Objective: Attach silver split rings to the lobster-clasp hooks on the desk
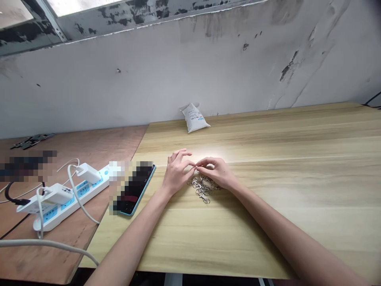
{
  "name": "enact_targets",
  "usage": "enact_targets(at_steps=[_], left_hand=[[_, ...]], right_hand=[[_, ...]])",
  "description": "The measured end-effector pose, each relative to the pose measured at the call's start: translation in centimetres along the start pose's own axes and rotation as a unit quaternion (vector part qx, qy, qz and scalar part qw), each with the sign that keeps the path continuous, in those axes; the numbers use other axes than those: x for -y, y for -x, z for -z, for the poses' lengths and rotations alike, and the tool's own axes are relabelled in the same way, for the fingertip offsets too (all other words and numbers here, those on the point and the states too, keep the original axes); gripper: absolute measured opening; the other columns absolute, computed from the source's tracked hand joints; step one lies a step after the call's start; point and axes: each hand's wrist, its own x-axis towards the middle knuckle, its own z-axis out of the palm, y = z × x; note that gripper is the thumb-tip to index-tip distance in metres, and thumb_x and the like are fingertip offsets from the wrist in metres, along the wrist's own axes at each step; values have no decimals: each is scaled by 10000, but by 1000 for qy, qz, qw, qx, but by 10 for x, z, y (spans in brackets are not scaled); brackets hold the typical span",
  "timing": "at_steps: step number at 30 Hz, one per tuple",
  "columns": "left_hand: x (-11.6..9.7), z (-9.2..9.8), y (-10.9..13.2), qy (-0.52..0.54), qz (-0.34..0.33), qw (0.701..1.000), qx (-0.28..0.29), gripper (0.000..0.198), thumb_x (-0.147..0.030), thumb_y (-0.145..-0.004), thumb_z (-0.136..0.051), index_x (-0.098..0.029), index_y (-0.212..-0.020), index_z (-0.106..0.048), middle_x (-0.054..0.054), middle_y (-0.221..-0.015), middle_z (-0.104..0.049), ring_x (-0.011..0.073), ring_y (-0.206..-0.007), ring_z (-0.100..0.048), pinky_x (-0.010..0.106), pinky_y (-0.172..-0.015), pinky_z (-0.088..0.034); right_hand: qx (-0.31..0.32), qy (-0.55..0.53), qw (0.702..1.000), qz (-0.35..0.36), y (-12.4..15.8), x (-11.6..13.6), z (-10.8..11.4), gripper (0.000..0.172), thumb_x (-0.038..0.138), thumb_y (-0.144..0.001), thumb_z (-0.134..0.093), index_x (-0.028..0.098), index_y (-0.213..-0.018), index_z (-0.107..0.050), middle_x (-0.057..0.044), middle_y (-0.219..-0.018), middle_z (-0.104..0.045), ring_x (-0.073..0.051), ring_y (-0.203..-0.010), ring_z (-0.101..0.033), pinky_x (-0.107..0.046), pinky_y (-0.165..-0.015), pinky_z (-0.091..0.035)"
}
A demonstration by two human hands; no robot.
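Over the pale wood-grain desk [297, 210], toward its front edge, both forearms reach in from the bottom of the view. Left hand [176, 173] and right hand [214, 171] sit close together, backs up. Fingers [187, 163] curved; thumb and index tips of each hand are together in a pinch, and the two pinches meet at one spot just above the heap. A glint of metal shows there, but what lies between the tips, if anything, is too small to tell.

Directly below the hands lies a loose, tangled heap of metal lobster clasps [202, 190] with split rings, flat on the desk. The right hand sits over its upper right part, and the left hand is just beside its left edge.

Left of the left hand, a smartphone [135, 194] with a teal edge lies flat, partly pixelated, near the desk's left edge - not touching the hands. Beyond it, a reddish plywood bench [119, 149] adjoins the desk and carries a white power strip [64, 202] with blue sockets, two white chargers [87, 172], white cables [74, 198] and a dark metal bracket [32, 141].

At the desk's back edge, a white printed sack [195, 118] leans against a scuffed, grey-white wall [149, 79].
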Motion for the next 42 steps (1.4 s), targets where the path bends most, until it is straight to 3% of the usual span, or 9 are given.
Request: enact_targets(at_steps=[4, 8, 14, 20, 27, 33, 42], left_hand=[[-1, 0, 0, 24, 20, 999, -10, 70, -261, -860, -645, -251, -854, -714, 48, -1166, -628, 254, -1252, -447, 434, -1014, -349], [0, -4, -2, 132, 109, 985, -21, 134, -316, -853, -652, -226, -776, -714, 66, -1141, -631, 255, -1221, -470, 446, -1044, -344], [4, -12, -5, 373, 248, 893, 42, 178, -354, -798, -687, -192, -830, -754, 110, -1128, -621, 243, -1108, -570, 406, -997, -419], [6, -7, -8, 438, 290, 850, 41, 228, -379, -726, -741, -169, -811, -763, 120, -1117, -621, 252, -1136, -559, 393, -1006, -416], [4, 0, -9, 495, 298, 812, 81, 232, -363, -690, -776, -167, -814, -767, 121, -1166, -614, 263, -1203, -519, 390, -1043, -373], [4, 2, -9, 498, 319, 802, 80, 178, -341, -682, -769, -168, -714, -737, 110, -1162, -613, 264, -1197, -518, 407, -1058, -348], [10, -3, -7, 463, 286, 835, 79, 140, -309, -693, -755, -174, -727, -742, 120, -1195, -583, 268, -1208, -515, 394, -1016, -400]], right_hand=[[-35, 140, 987, 69, 0, -5, 2, 99, 310, -836, -665, 242, -805, -730, -21, -793, -746, -179, -718, -633, -357, -795, -447], [-62, 207, 970, 112, 1, -3, 3, 108, 289, -863, -656, 238, -785, -710, 6, -730, -735, -146, -639, -598, -360, -837, -385], [-81, 229, 957, 157, 2, 0, 3, 76, 204, -861, -633, 228, -818, -691, 15, -755, -720, -137, -671, -624, -334, -836, -384], [-82, 220, 956, 175, 2, -1, 1, 95, 164, -857, -616, 226, -817, -677, 13, -780, -728, -152, -722, -660, -327, -818, -413], [-90, 223, 953, 185, 2, 0, -1, 82, 176, -860, -630, 235, -835, -682, 14, -795, -743, -158, -740, -674, -329, -807, -428], [-68, 244, 945, 206, 4, 2, -3, 125, 153, -881, -581, 234, -867, -675, 8, -804, -741, -157, -730, -670, -339, -816, -432], [-79, 243, 953, 162, 4, 1, -1, 123, 153, -849, -593, 225, -930, -654, -15, -843, -738, -174, -767, -678, -336, -801, -460]])
